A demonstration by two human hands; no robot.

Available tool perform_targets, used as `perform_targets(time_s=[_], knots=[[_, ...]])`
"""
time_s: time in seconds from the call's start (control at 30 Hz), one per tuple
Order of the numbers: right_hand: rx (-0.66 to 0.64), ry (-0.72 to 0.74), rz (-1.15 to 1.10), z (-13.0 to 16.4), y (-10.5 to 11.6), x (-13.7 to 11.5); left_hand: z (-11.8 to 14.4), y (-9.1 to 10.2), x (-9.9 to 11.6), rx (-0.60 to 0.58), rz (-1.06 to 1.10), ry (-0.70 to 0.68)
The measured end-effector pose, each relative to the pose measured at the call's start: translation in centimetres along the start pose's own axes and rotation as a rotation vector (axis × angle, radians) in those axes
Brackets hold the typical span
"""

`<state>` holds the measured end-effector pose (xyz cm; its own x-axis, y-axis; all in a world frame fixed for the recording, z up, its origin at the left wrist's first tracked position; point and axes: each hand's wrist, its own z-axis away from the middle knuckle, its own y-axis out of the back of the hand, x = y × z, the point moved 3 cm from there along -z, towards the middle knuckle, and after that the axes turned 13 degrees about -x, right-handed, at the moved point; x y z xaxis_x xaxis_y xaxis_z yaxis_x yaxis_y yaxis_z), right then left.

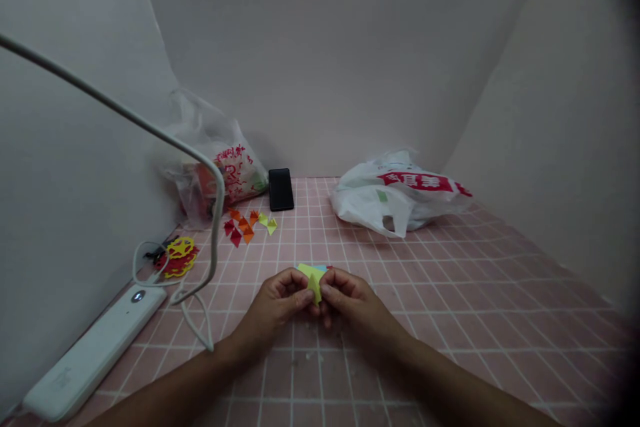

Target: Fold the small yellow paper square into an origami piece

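A small folded piece of yellow paper (313, 285) is pinched between my two hands above the pink tiled surface. My left hand (283, 297) grips its left side with thumb and fingers, and my right hand (353, 297) holds the right side the same way. Just behind my fingertips lie flat paper sheets (320, 269), with yellow, blue and a bit of red showing; my hands partly cover them. Farther back on the left sit several folded paper pieces (245, 227) in red, orange and yellow.
A white power strip (95, 353) and looping cable (217, 227) occupy the left, beside yellow and red cut-out shapes (180, 257). At the back are a plastic bag (235, 167), a black phone (281, 189) and another white bag (400, 193). Walls enclose three sides.
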<state>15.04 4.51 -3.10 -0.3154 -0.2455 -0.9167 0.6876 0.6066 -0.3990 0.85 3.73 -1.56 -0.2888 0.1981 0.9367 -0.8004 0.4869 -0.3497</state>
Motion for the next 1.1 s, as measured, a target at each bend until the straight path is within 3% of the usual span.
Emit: perform_targets(time_s=[0.17,0.27,0.63,0.8,1.1], knots=[[0.125,0.115,0.453,0.7,-0.2,-1.2,0.0,-0.3,0.3,0.021,-0.105,-0.047],[0.124,0.142,0.641,1.0,-0.6,-2.0,0.1,-0.4,0.7,0.053,-0.184,-0.097],[0.089,0.236,0.971,1.1,-0.8,-2.8,0.2,0.1,0.8,0.078,-0.235,-0.048],[0.064,0.252,0.955,1.1,-0.7,-3.1,0.1,0.2,0.9,0.027,-0.248,-0.035],[0.123,0.101,0.701,0.9,0.0,-2.5,0.1,0.3,0.4,-0.117,-0.201,0.019]])
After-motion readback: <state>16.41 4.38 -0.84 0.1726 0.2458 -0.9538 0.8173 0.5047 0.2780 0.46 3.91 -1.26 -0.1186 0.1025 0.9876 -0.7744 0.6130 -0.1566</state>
